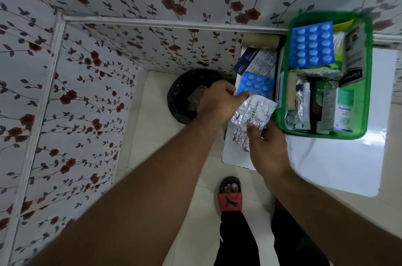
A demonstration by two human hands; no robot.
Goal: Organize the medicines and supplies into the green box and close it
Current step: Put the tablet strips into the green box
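The green box (367, 74) stands open on a white table, filled with a blue pill blister (312, 45), tubes, cartons and foil packs. Left of the box, my left hand (219, 100) and my right hand (268, 148) both grip a crumpled silver foil blister strip (253, 112) just above the table. A second blue pill blister (256, 84) lies on the table under my left fingers. Behind it lies a blue and white medicine carton (255, 60).
A brown cardboard roll (261, 40) lies at the table's back edge. A black waste bin (185, 94) stands on the floor left of the white table (337, 163). Floral-patterned walls close in the left and back. My sandalled foot (230, 195) is below.
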